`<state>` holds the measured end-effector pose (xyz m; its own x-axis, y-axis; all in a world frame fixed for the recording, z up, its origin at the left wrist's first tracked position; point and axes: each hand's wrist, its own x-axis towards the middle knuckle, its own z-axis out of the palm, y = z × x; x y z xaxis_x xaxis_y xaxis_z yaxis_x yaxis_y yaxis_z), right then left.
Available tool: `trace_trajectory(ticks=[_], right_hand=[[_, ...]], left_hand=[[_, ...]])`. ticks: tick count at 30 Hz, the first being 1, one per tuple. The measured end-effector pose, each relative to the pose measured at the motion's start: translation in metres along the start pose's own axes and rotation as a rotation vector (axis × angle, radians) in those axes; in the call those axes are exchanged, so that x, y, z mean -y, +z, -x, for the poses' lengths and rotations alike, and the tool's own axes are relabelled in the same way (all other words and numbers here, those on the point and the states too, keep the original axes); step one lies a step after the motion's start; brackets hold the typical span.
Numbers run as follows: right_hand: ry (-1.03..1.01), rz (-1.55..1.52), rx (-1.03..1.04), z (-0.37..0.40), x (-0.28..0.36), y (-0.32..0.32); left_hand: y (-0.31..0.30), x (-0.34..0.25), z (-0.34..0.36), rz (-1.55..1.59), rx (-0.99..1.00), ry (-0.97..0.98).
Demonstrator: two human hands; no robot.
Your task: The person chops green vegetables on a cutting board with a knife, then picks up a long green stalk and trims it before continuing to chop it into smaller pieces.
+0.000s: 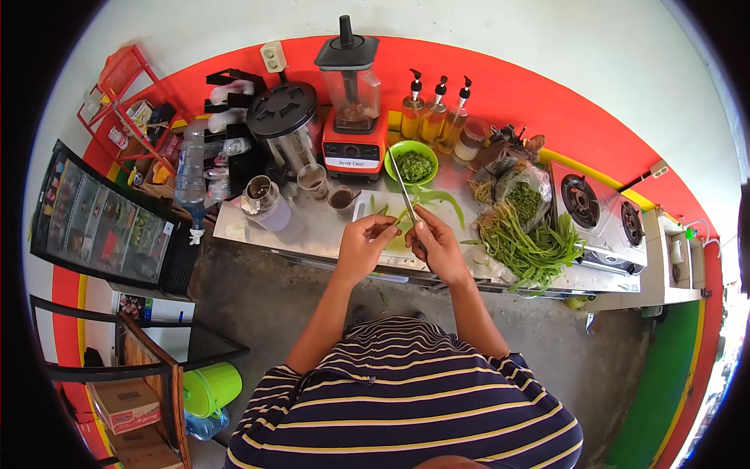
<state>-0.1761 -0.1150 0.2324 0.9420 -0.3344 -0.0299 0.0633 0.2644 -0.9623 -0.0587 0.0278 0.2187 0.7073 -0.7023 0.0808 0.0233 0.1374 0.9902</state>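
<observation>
My right hand [439, 246] is closed round the handle of a knife [404, 186], whose blade points up and away from me. My left hand [366, 244] pinches a green leafy stem [403, 224] close to the blade. Beneath both hands lies a white cutting board [364, 205], with long green leaves [441, 198] spread at its right side. Just beyond the blade's tip, a lime-green bowl [390, 160] holds chopped greens [414, 166]. To the right of my hands is a large bunch of leafy greens [531, 246].
A red blender [354, 148], steel drink dispenser [289, 129] and several pump bottles [432, 117] line the back of the steel counter [312, 228]. Cups [312, 181] stand at left. A bag of greens [525, 195] and gas stove [598, 207] are at right.
</observation>
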Motion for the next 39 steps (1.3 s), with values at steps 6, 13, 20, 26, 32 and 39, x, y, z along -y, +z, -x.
trace_trajectory(ticks=[6, 13, 20, 26, 32, 39], right_hand=[[-0.007, -0.029, 0.022, -0.003, -0.006, 0.001], [0.081, -0.063, 0.134, -0.007, -0.007, 0.015], [-0.039, 0.028, 0.130, -0.021, -0.034, 0.030], [-0.311, 0.598, -0.222, -0.033, -0.058, 0.038], [0.219, 0.025, -0.217, -0.059, -0.055, -0.031], [0.808, -0.497, -0.138, -0.075, -0.134, -0.037]], left_hand=[[-0.001, 0.002, 0.002, -0.052, 0.038, -0.006], [-0.013, -0.003, 0.009, -0.062, -0.031, 0.000], [-0.025, -0.006, 0.017, -0.168, -0.146, 0.016], [-0.030, -0.006, 0.024, -0.329, -0.236, -0.030], [-0.073, 0.020, 0.064, -0.413, -0.418, 0.003], [-0.098, 0.009, 0.102, -0.353, -0.580, -0.096]])
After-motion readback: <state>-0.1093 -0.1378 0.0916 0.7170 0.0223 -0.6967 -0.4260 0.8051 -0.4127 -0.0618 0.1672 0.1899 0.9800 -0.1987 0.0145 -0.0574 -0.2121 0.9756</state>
